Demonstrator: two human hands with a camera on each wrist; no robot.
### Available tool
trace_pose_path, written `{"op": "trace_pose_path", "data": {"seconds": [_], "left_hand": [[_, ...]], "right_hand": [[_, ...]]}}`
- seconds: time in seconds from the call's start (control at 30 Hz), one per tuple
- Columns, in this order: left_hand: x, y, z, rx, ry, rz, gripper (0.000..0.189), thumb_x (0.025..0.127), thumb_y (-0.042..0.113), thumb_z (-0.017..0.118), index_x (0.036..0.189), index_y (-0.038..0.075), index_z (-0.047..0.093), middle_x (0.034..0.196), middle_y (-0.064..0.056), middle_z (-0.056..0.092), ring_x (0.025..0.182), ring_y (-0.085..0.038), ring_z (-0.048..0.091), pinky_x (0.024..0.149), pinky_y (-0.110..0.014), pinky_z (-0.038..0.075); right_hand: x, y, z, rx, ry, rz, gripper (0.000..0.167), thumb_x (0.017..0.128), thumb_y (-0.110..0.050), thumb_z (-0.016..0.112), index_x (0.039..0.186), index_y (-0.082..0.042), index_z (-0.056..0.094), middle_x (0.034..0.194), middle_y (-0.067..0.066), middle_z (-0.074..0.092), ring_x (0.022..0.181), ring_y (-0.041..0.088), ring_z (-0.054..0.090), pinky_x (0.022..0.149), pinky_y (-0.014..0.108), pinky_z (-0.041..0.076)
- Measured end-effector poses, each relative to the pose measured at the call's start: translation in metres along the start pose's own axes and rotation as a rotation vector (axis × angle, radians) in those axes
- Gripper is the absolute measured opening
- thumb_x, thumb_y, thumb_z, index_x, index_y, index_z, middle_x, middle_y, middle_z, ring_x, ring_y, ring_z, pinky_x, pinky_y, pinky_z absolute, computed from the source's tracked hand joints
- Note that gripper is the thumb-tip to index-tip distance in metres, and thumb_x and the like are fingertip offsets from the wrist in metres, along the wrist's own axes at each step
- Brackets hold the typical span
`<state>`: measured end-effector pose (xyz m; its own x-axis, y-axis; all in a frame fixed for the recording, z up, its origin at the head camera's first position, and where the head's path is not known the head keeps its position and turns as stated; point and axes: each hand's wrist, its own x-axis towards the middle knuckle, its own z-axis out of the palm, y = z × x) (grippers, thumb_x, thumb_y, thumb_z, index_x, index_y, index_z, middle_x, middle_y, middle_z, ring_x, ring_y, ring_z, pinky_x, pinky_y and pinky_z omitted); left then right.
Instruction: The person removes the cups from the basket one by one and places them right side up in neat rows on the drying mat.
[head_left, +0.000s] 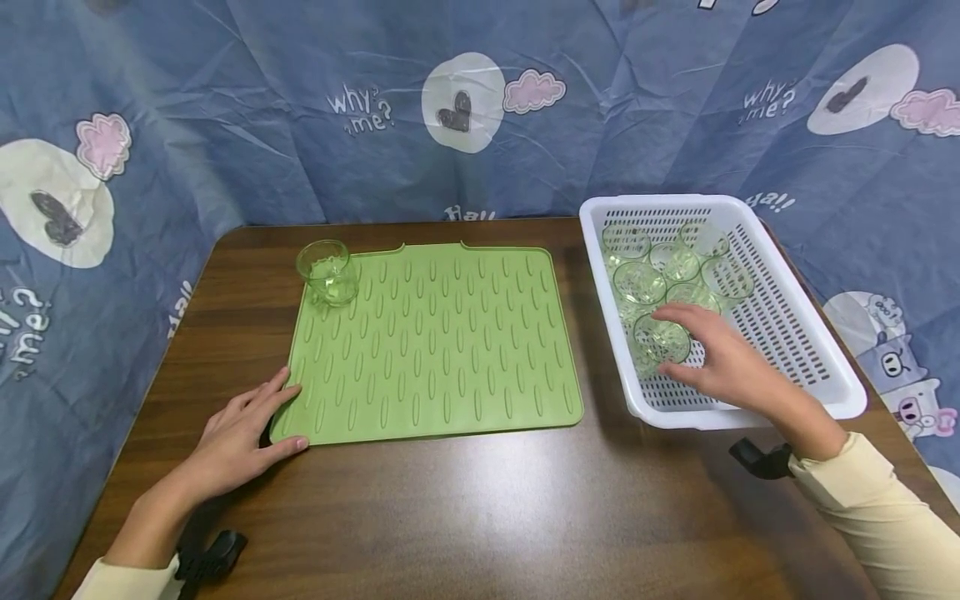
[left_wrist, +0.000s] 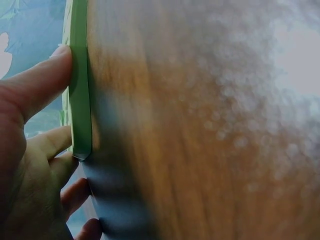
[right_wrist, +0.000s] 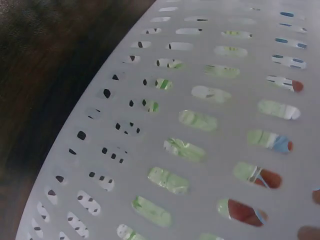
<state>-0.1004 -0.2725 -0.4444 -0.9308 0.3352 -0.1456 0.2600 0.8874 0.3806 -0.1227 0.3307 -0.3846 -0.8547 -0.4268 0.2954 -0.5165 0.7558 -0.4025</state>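
Observation:
A green ribbed drying mat (head_left: 435,350) lies on the table. My left hand (head_left: 243,433) rests at its near left corner, with the thumb on the front edge and the fingers along the left side; the left wrist view shows the thumb against the mat's edge (left_wrist: 80,90). One clear green-tinted glass (head_left: 327,271) stands on the mat's far left corner. Inside the white plastic basket (head_left: 806,333) are several similar glasses. My right hand (head_left: 723,354) reaches over the basket, thumb and fingers spread apart about the rim of the nearest glass (head_left: 660,342).
A brown wooden table (head_left: 480,508) bears the mat and the basket, which stands at the right with slotted walls (right_wrist: 115,150). Blue printed cloth (head_left: 262,108) hangs behind the table and down its sides.

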Motion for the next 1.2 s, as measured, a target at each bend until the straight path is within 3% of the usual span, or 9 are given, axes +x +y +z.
{"op": "trace_pose_path", "data": {"seconds": [0.13,0.5,0.8,1.0,1.2], "left_hand": [[-0.002,0.001,-0.001,0.003,0.001,-0.003,0.081,0.089,0.045,0.071,0.152,0.007,0.037,0.166,-0.018,0.019,0.136,-0.054,0.03,0.093,-0.075,0.027],[-0.004,0.001,-0.002,0.015,0.02,0.006,0.078,0.089,0.046,0.071,0.151,0.008,0.04,0.164,-0.019,0.024,0.135,-0.052,0.033,0.092,-0.073,0.03],[-0.006,0.0,-0.002,0.008,0.032,0.001,0.077,0.09,0.047,0.069,0.15,0.01,0.041,0.165,-0.016,0.024,0.136,-0.05,0.034,0.094,-0.072,0.029],[-0.008,0.001,-0.001,0.01,0.062,0.0,0.076,0.089,0.047,0.07,0.15,0.011,0.043,0.165,-0.014,0.025,0.136,-0.048,0.035,0.094,-0.072,0.029],[-0.011,0.002,0.001,0.031,0.094,0.008,0.074,0.088,0.047,0.071,0.148,0.012,0.046,0.163,-0.014,0.03,0.134,-0.046,0.039,0.093,-0.07,0.033]], "right_hand": [[0.001,-0.001,0.002,-0.015,-0.008,0.022,0.07,0.069,-0.011,0.086,0.131,0.002,0.057,0.134,0.026,0.057,0.123,0.047,0.05,0.101,0.065,0.036],[0.001,-0.001,0.01,-0.065,-0.024,0.04,0.071,0.069,-0.011,0.087,0.132,0.001,0.056,0.134,0.026,0.056,0.124,0.047,0.049,0.102,0.063,0.035],[0.002,-0.005,0.011,-0.124,-0.004,0.052,0.078,0.064,-0.017,0.091,0.133,-0.003,0.056,0.131,0.022,0.062,0.118,0.041,0.05,0.096,0.059,0.038],[0.003,-0.012,0.012,-0.183,0.03,0.042,0.085,0.059,-0.022,0.094,0.133,-0.004,0.057,0.128,0.019,0.064,0.107,0.034,0.053,0.088,0.049,0.041],[0.0,-0.014,0.016,-0.115,0.016,0.054,0.083,0.063,-0.021,0.093,0.135,-0.002,0.054,0.13,0.021,0.062,0.117,0.042,0.055,0.096,0.06,0.042]]}}
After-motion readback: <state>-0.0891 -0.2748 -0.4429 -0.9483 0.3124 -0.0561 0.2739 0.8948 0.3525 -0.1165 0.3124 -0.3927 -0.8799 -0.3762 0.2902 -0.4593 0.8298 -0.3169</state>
